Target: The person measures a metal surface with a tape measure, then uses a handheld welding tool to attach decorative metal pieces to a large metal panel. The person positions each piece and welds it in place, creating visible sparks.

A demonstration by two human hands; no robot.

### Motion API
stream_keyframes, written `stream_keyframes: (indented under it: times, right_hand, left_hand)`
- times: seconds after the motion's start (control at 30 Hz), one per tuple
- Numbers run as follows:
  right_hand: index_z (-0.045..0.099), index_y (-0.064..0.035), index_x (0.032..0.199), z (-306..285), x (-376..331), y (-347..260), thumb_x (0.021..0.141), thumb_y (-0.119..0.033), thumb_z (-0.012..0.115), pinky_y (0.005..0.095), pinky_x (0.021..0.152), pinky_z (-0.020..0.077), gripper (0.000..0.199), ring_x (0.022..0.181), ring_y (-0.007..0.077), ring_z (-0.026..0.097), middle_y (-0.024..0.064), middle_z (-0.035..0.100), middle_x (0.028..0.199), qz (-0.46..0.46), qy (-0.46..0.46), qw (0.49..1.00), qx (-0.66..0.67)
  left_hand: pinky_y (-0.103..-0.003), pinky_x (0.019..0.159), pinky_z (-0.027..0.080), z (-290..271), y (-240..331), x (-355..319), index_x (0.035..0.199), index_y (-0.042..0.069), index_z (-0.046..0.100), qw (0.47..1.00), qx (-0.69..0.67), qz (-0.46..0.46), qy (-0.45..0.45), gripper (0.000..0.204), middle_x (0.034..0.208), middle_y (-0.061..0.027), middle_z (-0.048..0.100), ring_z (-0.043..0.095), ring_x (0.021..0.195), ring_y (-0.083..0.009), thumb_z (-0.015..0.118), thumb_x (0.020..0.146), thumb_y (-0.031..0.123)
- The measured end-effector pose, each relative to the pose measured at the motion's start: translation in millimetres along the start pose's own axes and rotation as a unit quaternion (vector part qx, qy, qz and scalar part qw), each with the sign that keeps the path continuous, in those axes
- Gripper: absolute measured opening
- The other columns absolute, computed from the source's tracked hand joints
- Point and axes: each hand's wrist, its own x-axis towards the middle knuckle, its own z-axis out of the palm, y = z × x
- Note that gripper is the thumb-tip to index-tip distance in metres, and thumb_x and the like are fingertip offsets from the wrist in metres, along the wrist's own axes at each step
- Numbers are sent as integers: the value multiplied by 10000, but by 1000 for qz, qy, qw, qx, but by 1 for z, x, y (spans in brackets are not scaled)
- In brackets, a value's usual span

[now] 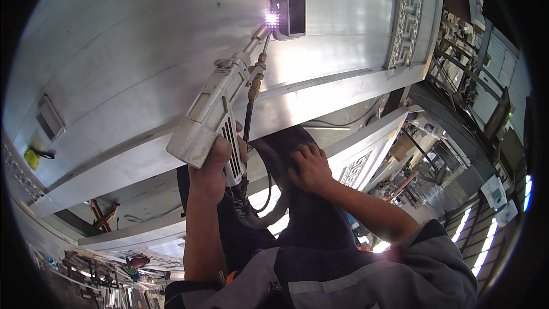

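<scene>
My left hand (213, 163) is wrapped round the grip of a pale grey handheld welding gun (203, 111). Its nozzle points up and away, and a bright violet-white spark (271, 19) glares at the tip. The spark sits at the left edge of a rectangular metal fitting (289, 12) with a dark opening, set on a large brushed metal panel (331, 28). A thin feed tube with brass fittings (255, 83) runs beside the nozzle. My right hand (311, 167) lies on my dark-trousered leg, fingers apart, holding nothing. The glare hides the exact contact point.
A black hose (246, 212) hangs from the gun across my lap. On the panel's left lie a yellow-green tape measure (32, 159) and a rectangular recessed piece (51, 117). A fretwork strip (407, 17) borders the right. Metal racks (463, 74) stand beyond.
</scene>
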Motion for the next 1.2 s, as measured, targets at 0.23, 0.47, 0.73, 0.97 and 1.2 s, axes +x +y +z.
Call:
stream_keyframes:
  times: [0.23, 0.47, 0.73, 0.97, 1.2]
  right_hand:
    - [637, -68, 1199, -1, 0, -1, 825, -312, 707, 555, 1036, 447, 452, 1288, 398, 507, 155, 583, 1306, 3, -1, 1000, 7]
    - [642, -63, 1195, 3, 0, 2, 823, -311, 707, 550, 1038, 450, 452, 1285, 393, 513, 151, 585, 1306, -4, 12, 1000, 1]
    - [639, -65, 1198, 0, 2, 0, 821, -315, 701, 543, 1028, 454, 457, 1275, 393, 517, 149, 587, 1298, 2, -2, 1000, 2]
    - [648, -79, 1166, 7, -1, 0, 826, -314, 709, 554, 1007, 458, 418, 1265, 394, 516, 153, 592, 1283, 1, 7, 1000, -7]
    - [629, -65, 1159, 10, 0, -1, 835, -300, 705, 561, 1002, 454, 408, 1261, 395, 509, 149, 588, 1270, 2, 7, 1000, -23]
  left_hand:
    - [-287, 539, 502, 0, -3, -4, 1238, -23, 571, 999, 39, -12, 15, 628, 1049, -118, 629, 640, 680, -165, 702, 940, 514]
    - [-284, 525, 496, -1, -10, -10, 1218, -30, 578, 999, 36, -27, 26, 631, 1024, -117, 635, 641, 672, -161, 708, 932, 518]
    - [-264, 516, 455, 3, -10, -16, 1171, -22, 600, 997, 56, -43, 42, 679, 712, -83, 624, 594, 588, -130, 709, 906, 593]
    - [-248, 511, 454, 0, -8, -36, 1213, -32, 578, 996, 41, -62, 45, 738, 741, -69, 621, 604, 633, -124, 747, 876, 603]
    - [-289, 529, 470, 6, 6, 6, 1303, -42, 554, 998, 8, 22, 59, 702, 1089, -144, 644, 619, 658, -171, 724, 918, 520]
